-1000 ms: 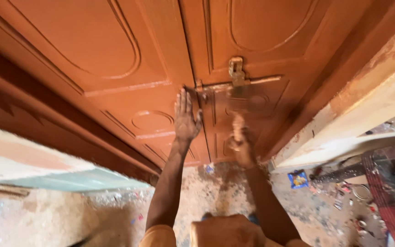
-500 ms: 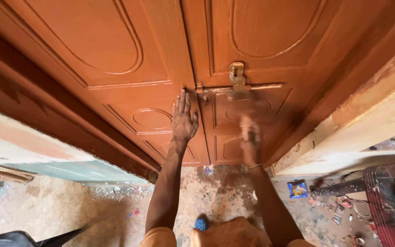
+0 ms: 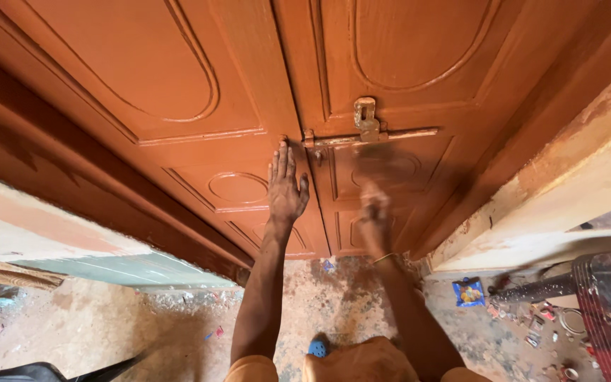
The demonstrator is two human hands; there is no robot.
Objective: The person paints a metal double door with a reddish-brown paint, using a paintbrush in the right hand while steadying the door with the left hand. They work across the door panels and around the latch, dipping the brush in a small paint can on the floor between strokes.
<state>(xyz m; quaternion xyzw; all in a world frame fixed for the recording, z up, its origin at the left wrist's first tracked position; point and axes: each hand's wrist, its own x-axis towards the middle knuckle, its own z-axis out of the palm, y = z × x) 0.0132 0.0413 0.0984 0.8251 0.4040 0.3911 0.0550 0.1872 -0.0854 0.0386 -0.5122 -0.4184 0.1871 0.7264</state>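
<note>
Right hand (image 3: 375,212) dropped lower on door (image 3: 199,85), blurred, grip unclear; left hand (image 3: 286,185) spread flat.

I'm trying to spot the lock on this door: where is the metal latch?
In the head view the metal latch sits on the right door leaf, upper centre, just above the blurred right hand and right of the left hand.
</note>
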